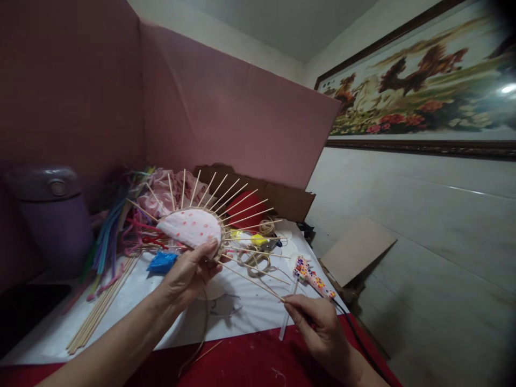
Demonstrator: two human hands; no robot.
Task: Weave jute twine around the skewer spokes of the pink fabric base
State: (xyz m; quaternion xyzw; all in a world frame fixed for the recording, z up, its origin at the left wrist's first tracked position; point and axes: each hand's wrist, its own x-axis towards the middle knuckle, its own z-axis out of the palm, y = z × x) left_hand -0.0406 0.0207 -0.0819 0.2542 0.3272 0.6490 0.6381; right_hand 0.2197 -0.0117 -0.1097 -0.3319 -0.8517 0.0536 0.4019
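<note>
My left hand [195, 269] grips the lower right edge of a half-round piece covered in white fabric with red dots [193, 226], thumb on its face. Thin wooden sticks [231, 194] fan out from its curved rim, which is edged with brown twine. My right hand [316, 322] pinches the outer end of the lowest stick [253, 282]; a second thin strand runs close beside it, and I cannot tell whether it is twine. Below the piece, a loose length of twine [206, 322] hangs toward the red cloth.
A flower-patterned hot glue gun [310, 277] lies right, its cord running off the edge. Scissors [258, 263], a blue packet [162, 262], bundled sticks [102, 306], pipe cleaners [108, 231] and a purple tumbler [54, 226] surround the work. Pink panels [234, 113] stand behind.
</note>
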